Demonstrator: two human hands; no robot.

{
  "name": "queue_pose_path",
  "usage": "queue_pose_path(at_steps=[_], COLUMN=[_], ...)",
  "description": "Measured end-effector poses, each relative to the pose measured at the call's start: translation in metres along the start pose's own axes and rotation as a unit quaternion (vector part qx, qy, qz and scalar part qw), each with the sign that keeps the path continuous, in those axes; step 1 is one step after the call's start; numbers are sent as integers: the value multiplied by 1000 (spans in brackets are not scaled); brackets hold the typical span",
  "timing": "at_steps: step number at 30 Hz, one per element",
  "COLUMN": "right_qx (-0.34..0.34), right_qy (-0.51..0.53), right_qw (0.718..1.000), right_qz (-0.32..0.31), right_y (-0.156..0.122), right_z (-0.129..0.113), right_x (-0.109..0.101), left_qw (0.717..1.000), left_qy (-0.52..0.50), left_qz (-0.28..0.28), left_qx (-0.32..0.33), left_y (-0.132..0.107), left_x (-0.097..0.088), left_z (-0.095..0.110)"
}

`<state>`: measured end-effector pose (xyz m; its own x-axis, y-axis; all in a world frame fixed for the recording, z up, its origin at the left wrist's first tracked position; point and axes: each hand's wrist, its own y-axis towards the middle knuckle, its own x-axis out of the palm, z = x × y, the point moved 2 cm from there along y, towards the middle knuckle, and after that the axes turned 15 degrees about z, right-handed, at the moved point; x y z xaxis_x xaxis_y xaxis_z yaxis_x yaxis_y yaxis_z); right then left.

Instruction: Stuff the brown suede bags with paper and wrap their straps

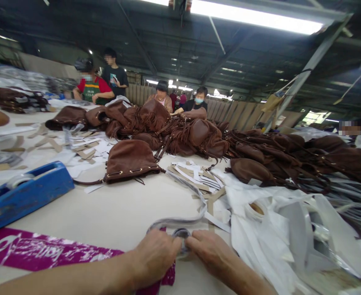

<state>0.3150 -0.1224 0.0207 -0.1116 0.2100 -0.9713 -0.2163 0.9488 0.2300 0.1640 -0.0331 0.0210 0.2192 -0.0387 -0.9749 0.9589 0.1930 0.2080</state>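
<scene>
Close to the table's near edge, my left hand and my right hand come together with fingers closed. Both grip a pale grey strip that looks wrapped in plastic, and a small loop of it shows between the fingertips. From my left hand the strip curves away across the table to the right end of a brown leather bag with metal eyelets and a drawcord. Under my left wrist lies a purple printed strip, partly covered by my forearm.
A blue tape dispenser stands at the left. Brown fringed bags are heaped across the back. Paper and card strips are scattered on the white table. White plastic sheeting covers the right side. Several people are beyond the heap.
</scene>
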Motion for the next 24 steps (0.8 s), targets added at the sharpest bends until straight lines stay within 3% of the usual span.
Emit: queue_pose_path(at_steps=[3, 5, 9, 12, 17, 19, 21, 24], right_qx=[105, 141, 52, 0, 95, 90, 42, -39], right_qy=[70, 84, 51, -6, -49, -22, -15, -18], right_qw=[992, 986, 996, 999, 994, 996, 999, 998], right_qz=[-27, -30, -48, -32, -10, 4, 28, 44], right_y=[-3, -9, -18, -18, -17, -20, -24, -26], right_z=[-13, -18, -10, -4, -16, -21, -18, -3], right_x=[1, 10, 23, 17, 16, 23, 28, 23], left_qw=[998, 997, 994, 989, 993, 991, 990, 982], left_qy=[-17, -26, -39, -32, -17, -20, -26, -42], left_qz=[24, 54, 95, 93, 116, 130, 135, 136], left_qx=[-59, -56, 42, 112, -10, -11, 37, 128], left_y=[-2, -6, -13, -8, -5, -9, -10, -3], left_x=[23, 33, 20, 8, 36, 43, 35, 1], left_z=[21, 26, 8, -2, 20, 26, 21, -2])
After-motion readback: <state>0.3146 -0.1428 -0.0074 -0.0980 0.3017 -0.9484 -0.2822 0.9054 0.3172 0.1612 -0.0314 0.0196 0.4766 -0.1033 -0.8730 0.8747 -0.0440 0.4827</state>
